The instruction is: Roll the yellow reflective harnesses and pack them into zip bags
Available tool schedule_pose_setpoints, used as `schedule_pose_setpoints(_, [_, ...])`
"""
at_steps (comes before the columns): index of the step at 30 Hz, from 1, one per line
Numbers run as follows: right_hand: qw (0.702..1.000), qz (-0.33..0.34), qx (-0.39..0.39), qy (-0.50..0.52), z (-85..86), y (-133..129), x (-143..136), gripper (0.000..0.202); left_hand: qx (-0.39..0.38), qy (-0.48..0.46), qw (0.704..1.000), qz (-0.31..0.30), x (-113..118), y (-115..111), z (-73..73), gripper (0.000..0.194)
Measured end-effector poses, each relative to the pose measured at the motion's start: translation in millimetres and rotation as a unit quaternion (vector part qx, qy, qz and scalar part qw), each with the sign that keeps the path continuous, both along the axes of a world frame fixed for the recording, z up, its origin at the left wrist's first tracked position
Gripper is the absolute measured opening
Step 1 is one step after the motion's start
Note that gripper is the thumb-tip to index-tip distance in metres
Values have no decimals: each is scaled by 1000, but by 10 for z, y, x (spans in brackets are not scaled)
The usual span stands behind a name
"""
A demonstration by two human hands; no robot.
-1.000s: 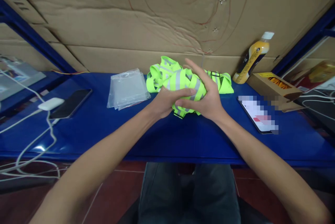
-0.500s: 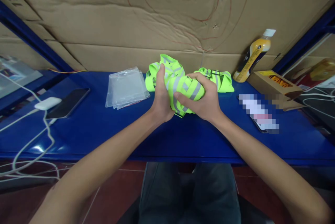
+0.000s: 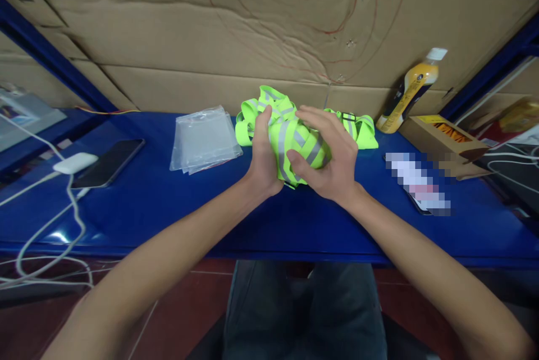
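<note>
A rolled bundle of neon yellow-green strap with grey reflective stripes is between my two hands over the blue shelf. My left hand grips its left side, thumb pointing up. My right hand wraps round the right side, its fingers over the top and its thumb on the near face. Right behind lies another heap of the same strap. A further folded strap with a black buckle lies to the right, partly hidden by my right hand. Clear plastic bags lie stacked to the left.
A dark phone and a white charger case with cables are at the left. At the right are a juice bottle, an open cardboard box and a phone with a blurred screen. Cardboard stands behind.
The fingers of my right hand have lifted and spread a little over the top of the bundle. My left hand keeps its hold, and the view has shifted slightly.
</note>
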State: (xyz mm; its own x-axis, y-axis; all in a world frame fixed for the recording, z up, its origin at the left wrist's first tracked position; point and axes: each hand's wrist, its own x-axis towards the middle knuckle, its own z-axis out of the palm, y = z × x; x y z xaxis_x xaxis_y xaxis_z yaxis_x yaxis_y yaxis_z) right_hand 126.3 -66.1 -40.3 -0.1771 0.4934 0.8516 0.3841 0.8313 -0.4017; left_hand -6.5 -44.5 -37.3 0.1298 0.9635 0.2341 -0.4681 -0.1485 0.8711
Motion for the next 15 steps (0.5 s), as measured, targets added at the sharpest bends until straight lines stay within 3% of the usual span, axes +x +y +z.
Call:
schedule_pose_setpoints(6, [991, 22, 4, -133, -8, 43, 40, 89, -3, 34, 999, -33, -97, 31, -12, 62])
schedule_pose_setpoints(11, [981, 8, 45, -190, -34, 156, 117, 104, -61, -25, 990, -123, -137, 21, 79, 49])
schedule_pose_setpoints(15, [978, -56, 62, -189, -41, 189, 162, 98, -36, -20, 985, -165, -157, -85, 174, 29])
